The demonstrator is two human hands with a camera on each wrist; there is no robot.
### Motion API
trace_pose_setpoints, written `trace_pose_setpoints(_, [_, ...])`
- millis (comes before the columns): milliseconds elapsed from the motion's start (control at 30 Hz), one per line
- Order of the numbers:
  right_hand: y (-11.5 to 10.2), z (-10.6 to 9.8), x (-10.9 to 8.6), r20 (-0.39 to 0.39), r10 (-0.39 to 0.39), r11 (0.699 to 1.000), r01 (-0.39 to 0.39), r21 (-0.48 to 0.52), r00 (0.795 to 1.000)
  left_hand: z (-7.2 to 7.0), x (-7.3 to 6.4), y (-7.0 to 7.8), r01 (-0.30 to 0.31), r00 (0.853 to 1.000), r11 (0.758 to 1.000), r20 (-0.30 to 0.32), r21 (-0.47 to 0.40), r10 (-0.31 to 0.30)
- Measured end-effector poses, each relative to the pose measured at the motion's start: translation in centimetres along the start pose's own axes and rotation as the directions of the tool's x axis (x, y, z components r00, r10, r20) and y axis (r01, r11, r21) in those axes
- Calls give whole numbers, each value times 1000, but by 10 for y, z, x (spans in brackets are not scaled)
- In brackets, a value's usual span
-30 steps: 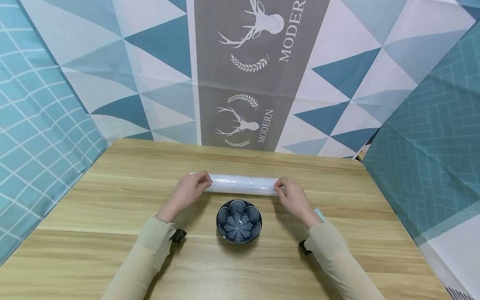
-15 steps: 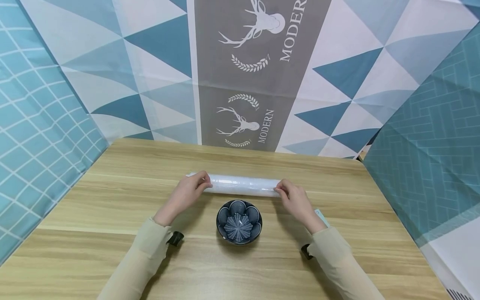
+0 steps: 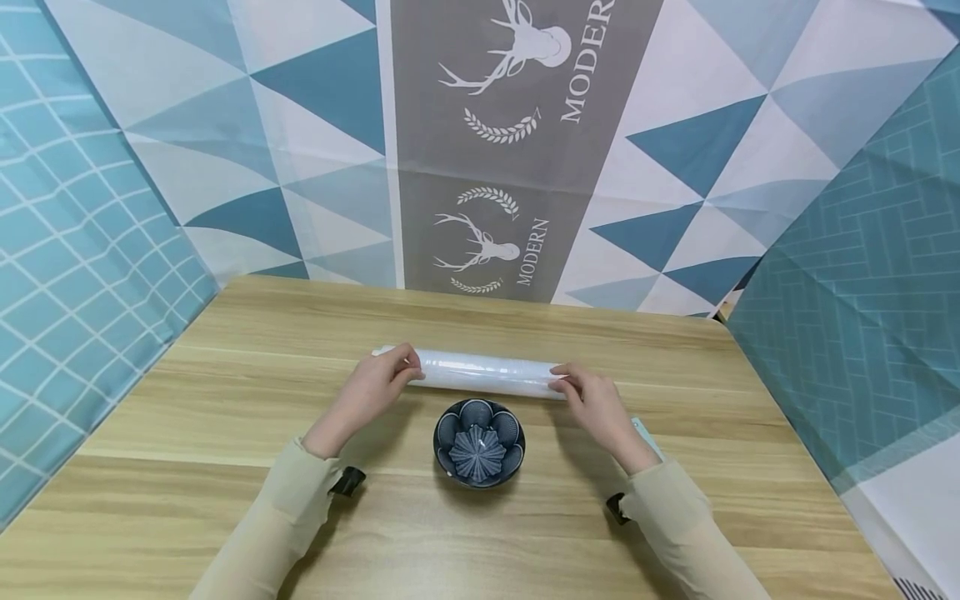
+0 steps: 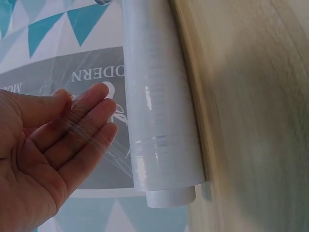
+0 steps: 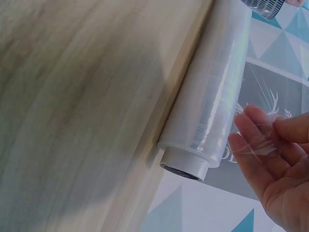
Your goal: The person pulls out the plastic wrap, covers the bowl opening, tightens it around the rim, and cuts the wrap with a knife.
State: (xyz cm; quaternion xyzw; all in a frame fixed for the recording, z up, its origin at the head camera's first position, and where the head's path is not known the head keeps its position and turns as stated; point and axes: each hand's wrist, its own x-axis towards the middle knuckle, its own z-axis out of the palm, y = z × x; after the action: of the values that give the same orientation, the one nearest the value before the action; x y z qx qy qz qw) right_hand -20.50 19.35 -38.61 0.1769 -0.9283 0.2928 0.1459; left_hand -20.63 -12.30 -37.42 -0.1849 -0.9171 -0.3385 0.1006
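A roll of cling film lies crosswise on the wooden table, its white core showing at the ends in both wrist views. My left hand is by its left end, thumb and index finger pinching the thin clear film that stretches from the roll. At the right end my right hand pinches the film too; wrinkled film crosses its fingers in the right wrist view. Between my forearms, nearer to me than the roll, stands a dark blue bowl with a petal pattern inside.
A light teal object lies on the table, partly hidden by my right wrist. Black wrist devices show at both cuffs. Patterned cloth hangs behind the table, with teal sheets at both sides.
My right hand has shifted slightly right and toward me, and its fingers have spread a little. The left hand stays nearly in place; the roll's right end has come slightly nearer.
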Motion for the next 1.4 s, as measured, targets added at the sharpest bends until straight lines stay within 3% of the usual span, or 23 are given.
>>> trace_pose_setpoints(400, [-4, -7, -6, 4, -32, 999, 32, -16, 999, -2, -4, 9, 24, 1000, 1000, -9, 2, -24])
trace_pose_setpoints(733, [-12, -15, -11, 29, -4, 1000, 3, 19, 1000, -7, -9, 16, 18, 1000, 1000, -23, 13, -18])
trace_pose_setpoints(1400, [-20, -27, -18, 17, -41, 999, 41, 7, 999, -16, -20, 29, 22, 1000, 1000, 19, 5, -22])
